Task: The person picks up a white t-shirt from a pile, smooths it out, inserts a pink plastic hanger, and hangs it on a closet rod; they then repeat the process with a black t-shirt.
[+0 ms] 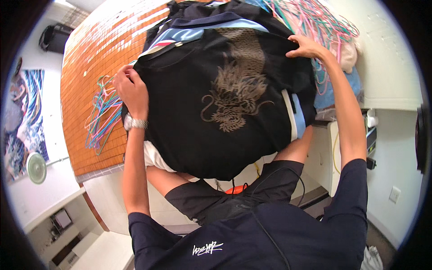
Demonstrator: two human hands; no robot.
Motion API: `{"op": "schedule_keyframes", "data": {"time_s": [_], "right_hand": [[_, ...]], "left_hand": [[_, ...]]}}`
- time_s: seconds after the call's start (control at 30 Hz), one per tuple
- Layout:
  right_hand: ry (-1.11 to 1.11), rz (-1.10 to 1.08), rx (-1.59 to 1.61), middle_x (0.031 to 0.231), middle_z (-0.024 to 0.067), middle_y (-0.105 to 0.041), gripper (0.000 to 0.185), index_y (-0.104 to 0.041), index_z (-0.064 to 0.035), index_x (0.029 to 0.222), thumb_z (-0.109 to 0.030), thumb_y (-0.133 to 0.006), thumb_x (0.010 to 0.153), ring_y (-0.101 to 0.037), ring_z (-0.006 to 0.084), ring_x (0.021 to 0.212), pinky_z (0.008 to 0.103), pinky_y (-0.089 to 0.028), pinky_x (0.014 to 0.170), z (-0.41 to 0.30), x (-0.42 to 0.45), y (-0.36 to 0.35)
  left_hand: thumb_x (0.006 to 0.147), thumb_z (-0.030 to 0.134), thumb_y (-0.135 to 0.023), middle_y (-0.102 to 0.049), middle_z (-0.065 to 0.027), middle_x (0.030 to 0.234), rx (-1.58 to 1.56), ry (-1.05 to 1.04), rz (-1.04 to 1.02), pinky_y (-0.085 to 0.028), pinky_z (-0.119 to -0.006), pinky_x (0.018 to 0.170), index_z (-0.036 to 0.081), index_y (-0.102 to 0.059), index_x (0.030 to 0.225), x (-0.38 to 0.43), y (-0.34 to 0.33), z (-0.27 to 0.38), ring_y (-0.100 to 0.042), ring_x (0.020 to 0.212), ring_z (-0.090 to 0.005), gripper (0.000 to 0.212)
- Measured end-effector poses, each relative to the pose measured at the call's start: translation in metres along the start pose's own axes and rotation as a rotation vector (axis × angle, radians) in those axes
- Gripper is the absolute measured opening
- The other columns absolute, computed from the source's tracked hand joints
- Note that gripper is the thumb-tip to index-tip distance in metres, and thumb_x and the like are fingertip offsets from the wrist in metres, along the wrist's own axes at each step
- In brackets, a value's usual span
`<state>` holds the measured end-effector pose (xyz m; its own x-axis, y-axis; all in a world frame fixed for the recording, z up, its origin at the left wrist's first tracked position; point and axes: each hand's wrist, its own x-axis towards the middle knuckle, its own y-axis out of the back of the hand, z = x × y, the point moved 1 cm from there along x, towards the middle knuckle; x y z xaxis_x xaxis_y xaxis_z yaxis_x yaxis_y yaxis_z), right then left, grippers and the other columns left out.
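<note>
Spread before me lies a black shirt (pixel 175 111) with a golden-brown dragon print, its neckline towards the left and its lower part hanging over the bed's near edge onto my thighs. My left hand (pixel 131 91) has its fingers curled at the shirt's left edge, by the shoulder, gripping the cloth. On the upper right part of the shirt rests my right hand (pixel 307 47), thumb and fingers apart. Other garments lie beneath, among them a light-blue and navy one (pixel 189 34); a white and blue edge (pixel 294 116) shows at the right.
Several coloured hangers (pixel 103 114) lie on the brown tile mat (pixel 91 60) left of the shirt. A larger tangle of hangers (pixel 314 20) covers the far right, beside a pale plush toy (pixel 347 55). A white cabinet (pixel 324 148) stands close on the right.
</note>
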<state>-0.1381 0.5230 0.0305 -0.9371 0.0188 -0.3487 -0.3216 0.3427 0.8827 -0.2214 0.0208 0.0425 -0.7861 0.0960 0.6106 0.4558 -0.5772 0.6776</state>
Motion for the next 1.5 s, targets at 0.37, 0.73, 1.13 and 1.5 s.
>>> {"op": "schedule_keyframes", "data": {"time_s": [0.37,0.73,1.13,1.5], "right_hand": [[0.016,0.222,0.500,0.076,-0.0019,-0.054,0.042,-0.059,-0.0120,0.116,-0.038,-0.069,0.085,-0.045,0.0069,0.067,0.0233,-0.035,0.057,0.009,-0.035,0.007],[-0.010,0.220,0.785,0.086,0.0051,-0.063,0.035,-0.060,-0.0030,0.112,-0.030,-0.060,0.090,-0.060,0.0122,0.073,0.0287,-0.054,0.067,0.049,-0.038,0.010],[-0.194,0.882,-0.190,0.115,0.0201,-0.056,0.053,-0.044,-0.0034,0.128,-0.024,-0.065,0.084,-0.058,0.0398,0.102,0.0475,-0.049,0.086,-0.011,-0.048,-0.030],[0.538,0.726,0.015,0.147,0.0183,-0.036,0.049,-0.048,-0.0222,0.137,-0.039,-0.052,0.092,-0.030,0.0333,0.138,0.0505,-0.019,0.114,-0.181,-0.035,-0.128]], "left_hand": [[0.078,0.009,-0.065,-0.061,-0.0100,0.102,-0.488,-0.624,-0.517,-0.044,-0.040,0.086,0.005,-0.066,0.099,-0.085,-0.045,0.196,-0.057,0.098,-0.0283,0.021],[0.081,0.033,-0.068,-0.029,-0.0214,0.146,-0.291,-0.652,-0.736,-0.020,-0.054,0.112,0.011,-0.032,0.145,-0.122,-0.091,0.276,-0.024,0.138,-0.0393,0.077],[0.083,0.020,-0.063,-0.033,-0.0190,0.146,-0.171,-0.537,-0.672,-0.019,-0.051,0.113,0.006,-0.041,0.140,-0.116,-0.008,0.179,-0.025,0.139,-0.0381,0.063],[0.098,0.036,-0.039,-0.020,-0.0193,0.154,0.267,-0.040,-0.212,-0.011,-0.058,0.112,0.007,-0.026,0.148,-0.088,-0.030,0.027,-0.015,0.143,-0.0388,0.059]]}}
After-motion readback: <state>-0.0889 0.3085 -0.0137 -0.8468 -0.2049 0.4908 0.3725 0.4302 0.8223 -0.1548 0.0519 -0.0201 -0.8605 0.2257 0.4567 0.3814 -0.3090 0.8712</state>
